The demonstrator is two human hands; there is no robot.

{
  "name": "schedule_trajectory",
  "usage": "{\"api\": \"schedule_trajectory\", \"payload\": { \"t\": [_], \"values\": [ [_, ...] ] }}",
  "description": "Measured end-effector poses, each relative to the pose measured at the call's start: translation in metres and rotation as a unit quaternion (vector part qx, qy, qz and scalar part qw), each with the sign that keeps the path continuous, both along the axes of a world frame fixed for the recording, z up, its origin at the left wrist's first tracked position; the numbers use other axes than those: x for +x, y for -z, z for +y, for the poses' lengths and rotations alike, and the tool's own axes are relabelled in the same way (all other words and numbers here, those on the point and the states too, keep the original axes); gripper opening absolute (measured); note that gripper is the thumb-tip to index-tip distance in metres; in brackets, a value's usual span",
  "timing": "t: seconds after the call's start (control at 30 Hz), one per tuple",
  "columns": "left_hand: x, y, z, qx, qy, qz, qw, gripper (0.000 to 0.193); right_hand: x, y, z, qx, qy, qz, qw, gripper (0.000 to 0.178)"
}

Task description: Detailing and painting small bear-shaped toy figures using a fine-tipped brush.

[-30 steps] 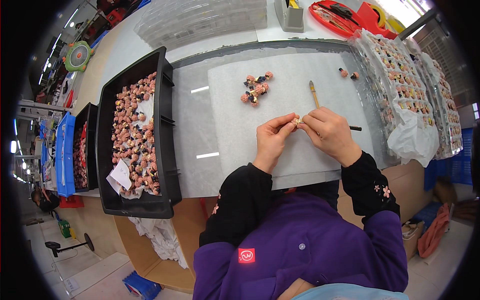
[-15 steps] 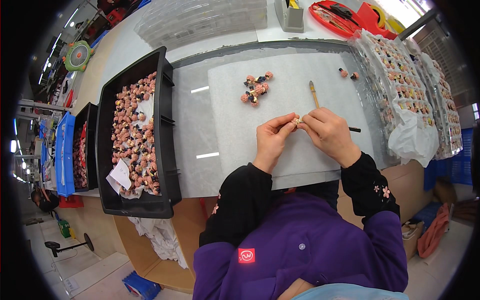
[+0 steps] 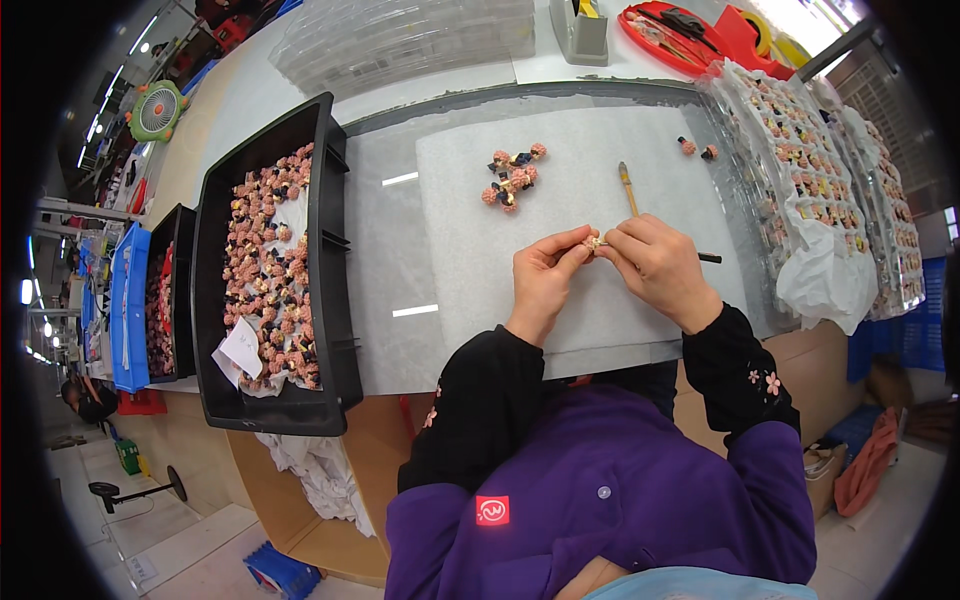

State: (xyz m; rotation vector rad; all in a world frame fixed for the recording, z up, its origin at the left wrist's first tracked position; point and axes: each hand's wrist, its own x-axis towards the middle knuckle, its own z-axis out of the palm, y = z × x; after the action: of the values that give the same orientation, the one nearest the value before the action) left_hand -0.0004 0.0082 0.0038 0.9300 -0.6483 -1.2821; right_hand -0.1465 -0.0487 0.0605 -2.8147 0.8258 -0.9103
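Note:
My left hand (image 3: 545,277) pinches a small cream-coloured figurine (image 3: 594,243) between thumb and fingers. From the other side my right hand (image 3: 655,265) has its fingertips closed at the same piece; its details are mostly covered. A brush (image 3: 626,183) with a wooden handle lies on the white sheet (image 3: 460,260), its lower part running behind my right hand. The end of a thin black stick (image 3: 709,258) sticks out past that hand; whether I hold it or it lies on the sheet, I cannot tell. Beyond my hands rests a cluster of pink-and-dark figurines (image 3: 515,180).
At left stands a black crate (image 3: 335,280) of pink figurines, with a blue bin (image 3: 130,300) farther left. Two figurines (image 3: 697,148) sit at the sheet's far right. Filled clear trays (image 3: 800,160) stand beside them. A red tray (image 3: 665,40) of tools lies at the back.

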Motion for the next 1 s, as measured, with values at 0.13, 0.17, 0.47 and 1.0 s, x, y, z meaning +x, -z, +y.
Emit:
{"api": "schedule_trajectory", "payload": {
  "t": [0.13, 0.17, 0.47, 1.0],
  "values": [
    [0.0004, 0.0002, -0.0003, -0.002, 0.001, 0.003, 1.000, 0.021, 0.0007, 0.0000, 0.0007, 0.000, 0.004, 0.000, 1.000, 0.007],
    [0.0005, 0.0009, -0.0003, -0.002, 0.001, 0.003, 1.000, 0.021, 0.0008, 0.0004, 0.0006, -0.001, 0.005, 0.002, 1.000, 0.007],
    [0.0001, 0.0012, -0.0005, -0.007, 0.000, -0.001, 1.000, 0.021, 0.0008, -0.0020, 0.0001, 0.016, -0.006, -0.004, 1.000, 0.012],
    [0.0008, 0.0012, -0.0007, 0.002, -0.007, 0.024, 1.000, 0.022, 0.0032, -0.0010, 0.0038, 0.001, 0.010, -0.006, 1.000, 0.010]
  ]
}}
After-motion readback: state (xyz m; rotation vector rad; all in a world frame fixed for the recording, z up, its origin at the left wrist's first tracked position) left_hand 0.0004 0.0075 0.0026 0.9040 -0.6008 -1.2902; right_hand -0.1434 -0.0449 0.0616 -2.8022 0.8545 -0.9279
